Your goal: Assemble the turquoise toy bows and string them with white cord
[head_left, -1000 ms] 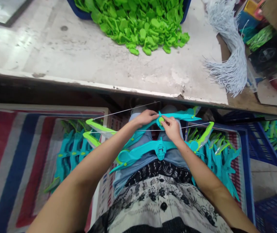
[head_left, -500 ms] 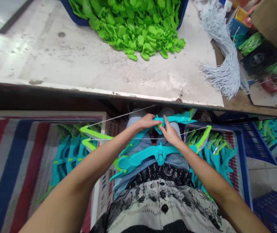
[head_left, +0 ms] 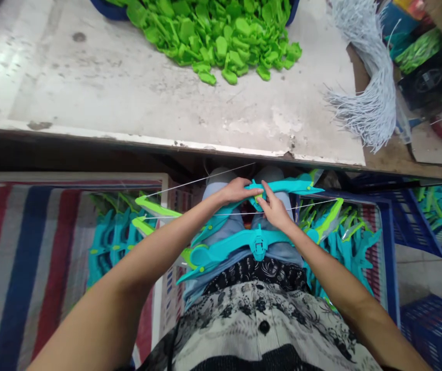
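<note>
While bracing the far turquoise hanger (head_left: 290, 186) across the thighs (head_left: 225, 228), perhaps for support, gripping its middle from both sides: with the left hand (head_left: 239, 191) closed over one edge, and with the right hand (head_left: 277, 209) pinching opposite, fingers nearly together at the green piece (head_left: 258, 198). Cannot tell the exact contact beneath the thumbs. Resting closer to the body, apart from both hands: the nearer hanger (head_left: 221, 251). Running close by the hands, likely easy to snag: white cord (head_left: 240, 214). To the left, more hangers (head_left: 116, 234) by the striped sheet (head_left: 31, 247); to the right, crated hangers (head_left: 354, 255) within a blue crate (head_left: 391, 247). Ahead, crowding the knees: the tabletop (head_left: 128, 103), with heaped green parts (head_left: 221, 41) and pale strands (head_left: 377, 72).
</note>
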Demonstrator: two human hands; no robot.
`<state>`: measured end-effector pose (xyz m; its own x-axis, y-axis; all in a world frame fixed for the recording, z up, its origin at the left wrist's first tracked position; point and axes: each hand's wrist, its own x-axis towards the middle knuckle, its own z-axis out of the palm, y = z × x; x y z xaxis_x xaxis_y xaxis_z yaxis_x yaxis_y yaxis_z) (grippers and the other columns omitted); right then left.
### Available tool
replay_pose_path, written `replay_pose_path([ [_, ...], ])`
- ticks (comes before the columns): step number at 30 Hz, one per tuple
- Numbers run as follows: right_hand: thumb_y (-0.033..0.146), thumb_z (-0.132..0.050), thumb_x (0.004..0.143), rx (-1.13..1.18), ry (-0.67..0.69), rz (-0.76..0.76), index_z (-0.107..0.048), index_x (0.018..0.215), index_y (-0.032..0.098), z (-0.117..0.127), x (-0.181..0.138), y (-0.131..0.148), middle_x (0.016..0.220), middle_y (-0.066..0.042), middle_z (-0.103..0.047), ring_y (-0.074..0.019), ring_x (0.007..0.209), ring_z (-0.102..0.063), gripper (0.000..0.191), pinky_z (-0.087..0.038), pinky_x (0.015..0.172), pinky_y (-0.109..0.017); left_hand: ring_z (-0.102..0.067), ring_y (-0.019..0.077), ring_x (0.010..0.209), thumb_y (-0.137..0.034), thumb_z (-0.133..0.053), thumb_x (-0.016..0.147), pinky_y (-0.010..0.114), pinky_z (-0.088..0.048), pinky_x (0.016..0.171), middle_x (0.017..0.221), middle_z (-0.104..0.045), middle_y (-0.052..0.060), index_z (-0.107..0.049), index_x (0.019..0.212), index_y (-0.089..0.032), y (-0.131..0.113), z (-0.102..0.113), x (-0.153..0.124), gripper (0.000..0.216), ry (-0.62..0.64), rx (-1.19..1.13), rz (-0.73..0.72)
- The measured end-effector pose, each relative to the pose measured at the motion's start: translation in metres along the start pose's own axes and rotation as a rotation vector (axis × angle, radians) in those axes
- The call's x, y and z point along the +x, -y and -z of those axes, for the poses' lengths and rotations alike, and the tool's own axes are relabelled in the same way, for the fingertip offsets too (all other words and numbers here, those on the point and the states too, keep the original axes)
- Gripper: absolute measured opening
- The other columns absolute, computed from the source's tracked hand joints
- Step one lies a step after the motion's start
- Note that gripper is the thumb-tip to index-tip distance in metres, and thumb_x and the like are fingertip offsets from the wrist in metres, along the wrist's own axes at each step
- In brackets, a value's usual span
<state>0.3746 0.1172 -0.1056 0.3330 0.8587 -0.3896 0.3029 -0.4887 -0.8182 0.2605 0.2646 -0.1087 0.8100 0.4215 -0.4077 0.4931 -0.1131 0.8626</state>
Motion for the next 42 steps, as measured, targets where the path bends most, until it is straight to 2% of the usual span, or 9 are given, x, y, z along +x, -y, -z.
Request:
replay_pose_path([
  [5, 0.037, -0.05, 0.09, -0.116, -0.03, 0.048, -0.047, 0.143, 0.024, 0.002, 0.0, 0.004, 0.065, -0.001, -0.062, -0.0184, 0.057, -0.06, 0.054, -0.05, 0.063, -0.031, -0.042, 0.014, 0.063, -0.07, -0.06, 0.065, 0.026, -0.027, 0.056, 0.061, -0.048, -0.001, -0.05, 0.06, -0.018, 0.0, -0.001, -0.001, 0.054, -0.01, 0.028, 0.004],
  [11, 0.033, -0.055, 0.087, 0.014, 0.072, -0.016, -0.042, 0.147, 0.022, 0.007, 0.005, 0.002, 0.056, 0.005, -0.051, -0.0123, 0.045, -0.049, 0.062, -0.046, 0.051, -0.026, -0.048, 0.015, 0.063, -0.065, -0.066, 0.063, 0.027, -0.03, 0.055, 0.065, -0.052, 0.0, -0.052, 0.065, -0.017, -0.003, -0.003, -0.002, 0.05, -0.021, -0.053, 0.043],
  [17, 0.037, -0.061, 0.083, 0.131, 0.088, -0.06, -0.041, 0.147, 0.023, 0.009, 0.004, 0.002, 0.054, 0.008, -0.045, -0.0099, 0.043, -0.046, 0.069, -0.043, 0.046, -0.023, -0.054, 0.015, 0.062, -0.059, -0.068, 0.064, 0.027, -0.038, 0.054, 0.071, -0.058, 0.001, -0.052, 0.075, -0.017, -0.003, -0.003, -0.007, 0.047, 0.071, -0.201, 0.041],
  [26, 0.031, -0.063, 0.077, 0.245, 0.081, -0.094, -0.039, 0.149, 0.022, -0.001, 0.006, 0.004, 0.056, 0.008, -0.042, -0.0086, 0.046, -0.038, 0.076, -0.038, 0.042, -0.02, -0.053, 0.0147, 0.062, -0.055, -0.067, 0.065, 0.026, -0.037, 0.054, 0.068, -0.057, 0.0, -0.054, 0.076, -0.017, 0.003, -0.005, -0.006, 0.042, 0.03, -0.141, 0.035],
  [30, 0.032, -0.06, 0.08, 0.13, 0.058, -0.083, -0.039, 0.148, 0.022, -0.001, 0.005, 0.005, 0.054, 0.009, -0.038, -0.0089, 0.045, -0.039, 0.072, -0.04, 0.045, -0.02, -0.054, 0.0164, 0.063, -0.059, -0.064, 0.066, 0.026, -0.036, 0.056, 0.065, -0.057, 0.001, -0.056, 0.07, -0.016, 0.007, -0.005, -0.005, 0.044, -0.053, 0.017, -0.01],
  [33, 0.033, -0.059, 0.083, -0.291, 0.117, -0.015, -0.046, 0.144, 0.023, 0.012, -0.001, 0.025, 0.057, 0.005, -0.05, -0.0133, 0.055, -0.052, 0.064, -0.044, 0.056, -0.024, -0.058, 0.0197, 0.067, -0.063, -0.062, 0.068, 0.027, -0.037, 0.059, 0.064, -0.06, 0.002, -0.06, 0.07, -0.015, 0.008, -0.005, -0.007, 0.047, -0.105, 0.103, -0.039],
  [36, 0.041, -0.057, 0.087, -0.731, 0.058, 0.178, -0.067, 0.119, 0.024, 0.033, 0.009, 0.067, 0.077, -0.005, -0.068, -0.0216, 0.077, -0.063, 0.037, -0.045, 0.07, -0.029, -0.062, 0.0229, 0.072, -0.063, -0.06, 0.072, 0.028, -0.04, 0.062, 0.069, -0.065, 0.004, -0.065, 0.074, -0.014, 0.007, -0.006, -0.008, 0.049, -0.116, 0.136, -0.025],
  [40, 0.033, -0.036, 0.098, -0.802, -0.345, 0.391, -0.069, 0.107, 0.021, 0.062, 0.084, 0.134, 0.102, -0.01, -0.069, -0.0241, 0.098, -0.062, 0.037, -0.045, 0.084, -0.033, -0.067, 0.0271, 0.084, -0.06, -0.06, 0.077, 0.03, -0.046, 0.069, 0.089, -0.072, 0.01, -0.07, 0.092, -0.012, 0.008, -0.007, -0.008, 0.051, -0.111, 0.175, 0.004],
  [42, 0.026, -0.042, 0.095, -0.803, -0.452, 0.407, -0.067, 0.11, 0.016, 0.072, 0.141, 0.156, 0.113, -0.014, -0.064, -0.0267, 0.107, -0.058, 0.031, -0.045, 0.091, -0.038, -0.067, 0.0289, 0.092, -0.055, -0.062, 0.078, 0.031, -0.048, 0.075, 0.1, -0.072, 0.013, -0.07, 0.101, -0.012, 0.008, -0.008, -0.01, 0.05, -0.151, 0.198, 0.004],
])
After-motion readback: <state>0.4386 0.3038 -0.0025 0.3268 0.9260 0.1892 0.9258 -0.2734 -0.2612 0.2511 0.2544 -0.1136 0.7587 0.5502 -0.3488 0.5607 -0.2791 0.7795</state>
